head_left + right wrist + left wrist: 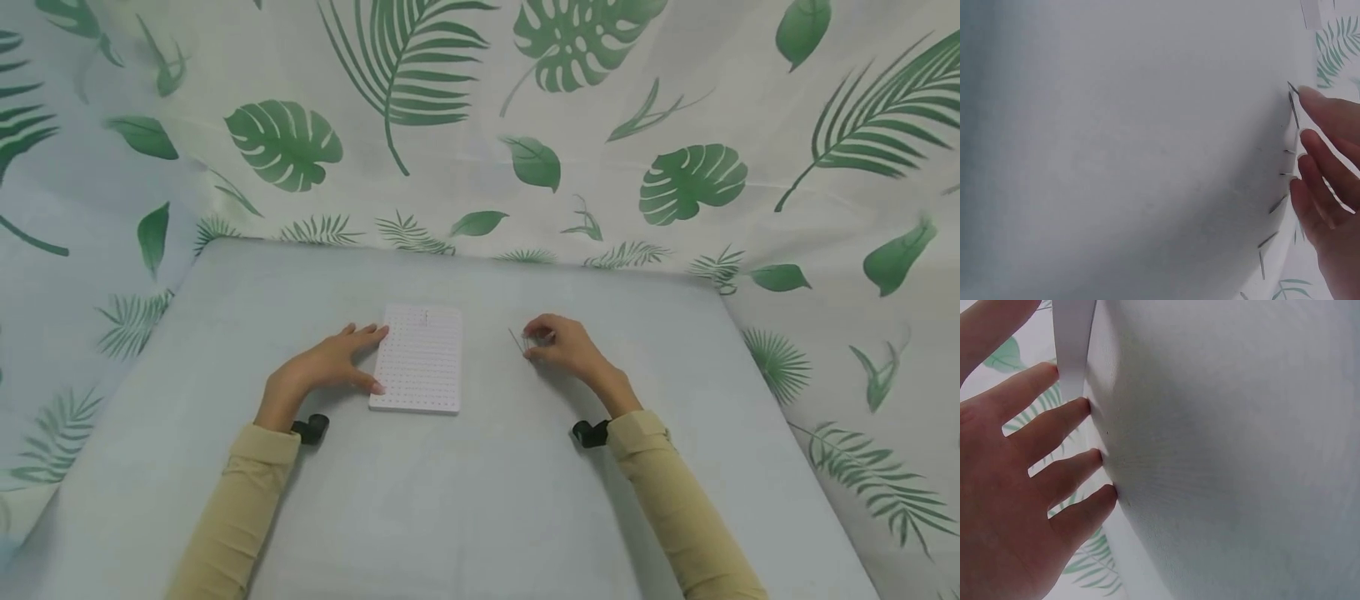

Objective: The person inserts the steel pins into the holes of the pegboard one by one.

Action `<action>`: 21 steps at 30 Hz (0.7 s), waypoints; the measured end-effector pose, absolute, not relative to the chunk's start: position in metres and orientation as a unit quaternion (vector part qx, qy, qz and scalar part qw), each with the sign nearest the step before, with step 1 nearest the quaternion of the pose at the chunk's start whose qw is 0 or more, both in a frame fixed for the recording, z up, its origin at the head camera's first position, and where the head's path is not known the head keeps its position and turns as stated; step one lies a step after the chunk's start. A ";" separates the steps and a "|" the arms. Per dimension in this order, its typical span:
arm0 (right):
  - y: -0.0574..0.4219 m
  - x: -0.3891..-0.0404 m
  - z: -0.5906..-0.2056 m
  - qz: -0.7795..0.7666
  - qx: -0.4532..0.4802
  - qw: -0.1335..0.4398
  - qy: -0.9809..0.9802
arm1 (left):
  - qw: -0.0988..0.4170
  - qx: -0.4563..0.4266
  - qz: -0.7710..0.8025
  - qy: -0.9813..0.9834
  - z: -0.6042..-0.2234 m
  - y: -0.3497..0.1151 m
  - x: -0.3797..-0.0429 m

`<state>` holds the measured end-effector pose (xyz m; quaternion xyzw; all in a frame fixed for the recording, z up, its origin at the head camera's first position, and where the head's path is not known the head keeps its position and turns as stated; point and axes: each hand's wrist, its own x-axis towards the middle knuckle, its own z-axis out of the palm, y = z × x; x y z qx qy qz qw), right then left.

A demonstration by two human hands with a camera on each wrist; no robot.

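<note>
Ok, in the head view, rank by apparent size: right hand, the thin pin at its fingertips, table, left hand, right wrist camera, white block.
1. Table
2. White block
3. Left hand and right hand: too alike to rank
4. Right wrist camera
5. Thin pin

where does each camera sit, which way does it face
Head: worn on the head, facing forward and down at the white, rectangular, speckled board; left hand, right hand and khaki sleeves show.
Left wrist: worn there, facing the board's edge; left hand shows.
Right wrist: worn there, facing thin dark pins; right hand shows.
Head and left wrist share the board.
</note>
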<state>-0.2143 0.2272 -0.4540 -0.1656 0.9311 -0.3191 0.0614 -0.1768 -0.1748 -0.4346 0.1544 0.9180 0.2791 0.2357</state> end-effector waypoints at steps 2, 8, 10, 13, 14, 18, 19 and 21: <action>0.229 -0.214 -0.455 -0.329 -0.156 0.053 0.930 | 0.237 0.154 0.279 0.918 -0.434 -0.172 -0.177; 0.229 -0.214 -0.459 -0.351 -0.156 0.031 0.923 | 0.236 0.151 0.276 0.919 -0.433 -0.173 -0.176; 0.228 -0.213 -0.459 -0.354 -0.150 0.028 0.923 | 0.236 0.150 0.277 0.919 -0.433 -0.174 -0.176; 0.227 -0.213 -0.459 -0.363 -0.135 0.030 0.922 | 0.236 0.148 0.278 0.919 -0.433 -0.174 -0.175; 0.226 -0.212 -0.458 -0.367 -0.132 0.031 0.920 | 0.236 0.147 0.278 0.919 -0.432 -0.174 -0.175; 0.225 -0.212 -0.457 -0.383 -0.123 0.032 0.915 | 0.237 0.147 0.282 0.918 -0.431 -0.174 -0.175; 0.224 -0.212 -0.457 -0.386 -0.124 0.030 0.914 | 0.238 0.148 0.284 0.917 -0.431 -0.174 -0.174; 0.223 -0.211 -0.456 -0.395 -0.124 0.027 0.910 | 0.239 0.149 0.287 0.916 -0.431 -0.174 -0.174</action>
